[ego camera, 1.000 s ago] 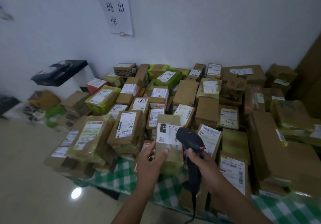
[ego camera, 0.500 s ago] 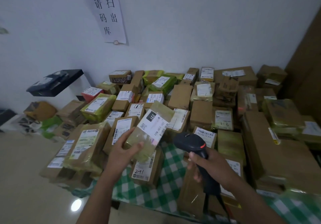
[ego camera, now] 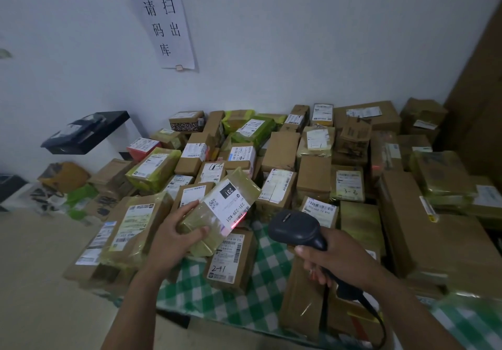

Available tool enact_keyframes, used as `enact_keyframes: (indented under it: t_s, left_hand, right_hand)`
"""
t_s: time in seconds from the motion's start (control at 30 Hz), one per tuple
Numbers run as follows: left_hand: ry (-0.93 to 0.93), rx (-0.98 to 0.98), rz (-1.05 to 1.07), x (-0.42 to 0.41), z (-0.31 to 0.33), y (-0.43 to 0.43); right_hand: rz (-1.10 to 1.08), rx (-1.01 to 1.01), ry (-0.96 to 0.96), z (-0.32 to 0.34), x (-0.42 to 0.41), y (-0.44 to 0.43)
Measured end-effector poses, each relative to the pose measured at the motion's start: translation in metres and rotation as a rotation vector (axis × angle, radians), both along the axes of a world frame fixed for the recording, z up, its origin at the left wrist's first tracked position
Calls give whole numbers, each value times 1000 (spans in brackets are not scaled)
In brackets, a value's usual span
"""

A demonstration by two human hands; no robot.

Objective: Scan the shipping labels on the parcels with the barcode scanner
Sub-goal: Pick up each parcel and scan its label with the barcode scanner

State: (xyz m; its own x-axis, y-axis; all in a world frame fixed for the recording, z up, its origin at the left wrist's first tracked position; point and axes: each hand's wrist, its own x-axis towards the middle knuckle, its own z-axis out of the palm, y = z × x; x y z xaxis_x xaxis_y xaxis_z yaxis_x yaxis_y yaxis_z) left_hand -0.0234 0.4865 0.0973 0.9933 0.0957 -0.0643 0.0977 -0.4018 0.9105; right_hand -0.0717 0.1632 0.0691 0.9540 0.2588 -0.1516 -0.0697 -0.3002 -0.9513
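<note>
Open air lies between the left hand and the right hand, and under it a strip of checked cloth shows bare, a gap among the boxes. From that gap, parcels pack the top edge to edge from 10 through 12 to 2 o'clock, right up to the wall. At 9 o'clock the box marked 241 stands just beside the gap, with the held parcel tilted above it. At 3 o'clock a brown carton and the scanner with its cable stand in the way; past them lies a big box. At 7 o'clock bare floor gives room, and a black shelf juts from the wall at 10.
</note>
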Motion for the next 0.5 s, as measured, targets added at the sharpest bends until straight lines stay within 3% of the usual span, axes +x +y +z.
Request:
enact_keyframes:
  t_s: [0.5]
  left_hand:
    - [35,-25,-28,2,-13,-3]
  right_hand:
    - [42,-49,14,1,1,1]
